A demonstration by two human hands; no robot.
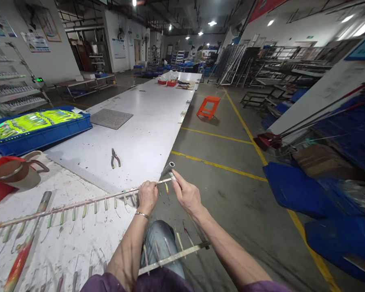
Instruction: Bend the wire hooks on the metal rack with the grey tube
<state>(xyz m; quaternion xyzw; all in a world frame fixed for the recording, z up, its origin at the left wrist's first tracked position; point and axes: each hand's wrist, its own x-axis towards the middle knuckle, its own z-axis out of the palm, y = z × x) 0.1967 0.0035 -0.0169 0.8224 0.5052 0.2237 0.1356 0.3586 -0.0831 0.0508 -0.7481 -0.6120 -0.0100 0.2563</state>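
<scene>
My left hand (pixel 147 196) is closed around a long thin strip (pixel 101 198) near its right end. Several small lures with hooks (pixel 84 211) hang in a row from it; one yellow and red lure (pixel 167 188) dangles between my hands. My right hand (pixel 187 194) is closed on a hammer-like tool with a grey tubular head (pixel 169 167), raised at the strip's end. Its handle is mostly hidden by my hand and arm. A second strip (pixel 176 256) with several lures lies across my lap, partly behind my arms.
Pliers (pixel 115 158) and a grey mat (pixel 111 118) lie on the white table (pixel 146 138). On the left are a blue crate (pixel 48 132) of bright yellow packages, a brown jug (pixel 18 173) and a painted rod (pixel 26 251). An orange stool (pixel 209 107) stands on the floor.
</scene>
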